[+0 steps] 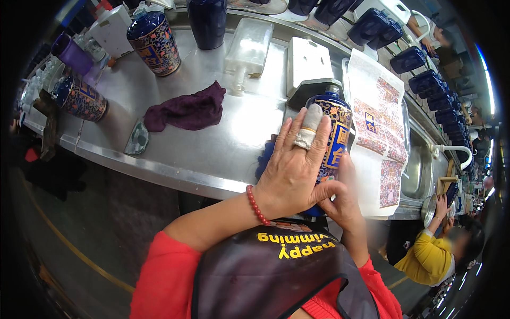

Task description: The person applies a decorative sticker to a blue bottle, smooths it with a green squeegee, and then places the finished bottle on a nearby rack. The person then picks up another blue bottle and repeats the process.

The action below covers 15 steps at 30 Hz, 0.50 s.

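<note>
A blue bottle (340, 141) with a colourful floral pattern and gold characters lies tilted before me, its neck pointing away. My left hand (291, 165) rests flat across its left side, fingers stretched out; one finger wears a pale cloth wrap, and a red bead bracelet circles the wrist. At the bottle's near end, my right hand (345, 199) has its thumb in front and a finger up the right side, partly blurred, closed on it. Something dark blue (264, 159) shows beneath my left hand. Printed floral sheets (390, 133) lie right of the bottle.
On the steel table (239, 143) are a purple cloth (186, 110), a greenish scraper-like piece (137, 138), a clear bottle (249, 48) lying down, and patterned bottles (154, 42). A white box (309, 61) stands behind. Rightward are a sink (417, 170) and a co-worker in a yellow top (425, 260).
</note>
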Each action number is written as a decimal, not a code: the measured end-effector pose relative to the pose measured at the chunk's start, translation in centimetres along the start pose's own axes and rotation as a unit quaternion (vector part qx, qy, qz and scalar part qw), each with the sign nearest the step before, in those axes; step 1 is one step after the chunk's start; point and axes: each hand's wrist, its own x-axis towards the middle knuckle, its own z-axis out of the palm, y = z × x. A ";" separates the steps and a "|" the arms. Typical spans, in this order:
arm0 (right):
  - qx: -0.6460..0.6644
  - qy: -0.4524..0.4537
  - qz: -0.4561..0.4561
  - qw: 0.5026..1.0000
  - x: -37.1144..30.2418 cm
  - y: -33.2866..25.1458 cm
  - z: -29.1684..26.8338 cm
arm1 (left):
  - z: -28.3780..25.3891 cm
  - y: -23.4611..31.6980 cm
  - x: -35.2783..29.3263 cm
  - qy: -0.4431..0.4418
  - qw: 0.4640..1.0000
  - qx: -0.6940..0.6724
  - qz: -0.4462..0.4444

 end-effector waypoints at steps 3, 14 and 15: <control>0.016 -0.007 0.016 1.000 -0.1 0.1 0.0 | 0.3 -0.2 0.7 0.018 0.996 -0.082 -0.036; 0.069 -0.036 0.030 0.996 0.0 0.5 -1.0 | 0.1 -2.8 1.4 0.026 0.999 -0.035 -0.012; 0.068 -0.047 0.033 0.996 -0.1 0.6 -1.1 | 0.2 -2.8 1.4 0.025 0.999 -0.037 -0.014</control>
